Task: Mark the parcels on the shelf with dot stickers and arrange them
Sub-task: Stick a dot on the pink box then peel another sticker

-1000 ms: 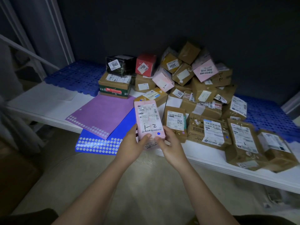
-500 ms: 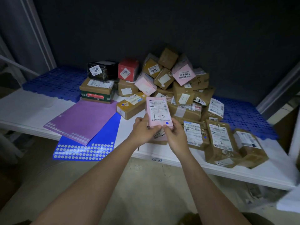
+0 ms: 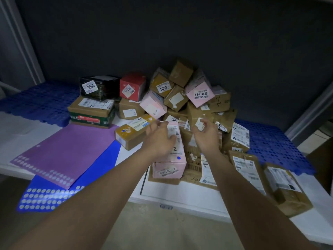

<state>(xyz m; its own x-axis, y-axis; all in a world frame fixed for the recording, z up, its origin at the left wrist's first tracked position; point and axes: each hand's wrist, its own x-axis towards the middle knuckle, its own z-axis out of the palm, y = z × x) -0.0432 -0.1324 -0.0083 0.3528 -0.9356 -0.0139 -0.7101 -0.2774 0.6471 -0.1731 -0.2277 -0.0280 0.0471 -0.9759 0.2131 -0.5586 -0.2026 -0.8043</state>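
A pink parcel (image 3: 173, 159) with a blue dot sticker and a handwritten 2 lies on a brown parcel (image 3: 162, 179) at the front of the pile. My left hand (image 3: 159, 139) rests over its far end with relaxed fingers and no grip. To the right of the pink parcel, my right hand (image 3: 205, 137) hovers with loosely curled fingers and holds nothing. A purple sticker sheet (image 3: 72, 150) overlaps a blue sticker sheet (image 3: 52, 195) at the left on the white shelf (image 3: 180, 197). A yellow-brown box (image 3: 131, 136) next to my left hand carries a blue dot.
Several brown, pink, red and black parcels are heaped against the dark back wall (image 3: 180, 33). Flat brown parcels (image 3: 286, 186) lie at the front right. Blue plastic grids (image 3: 36, 101) cover the shelf's rear on both sides. The floor lies below the shelf edge.
Both hands held the pink parcel up before. It now lies on the brown parcel at the pile's front, and both hands have let go.
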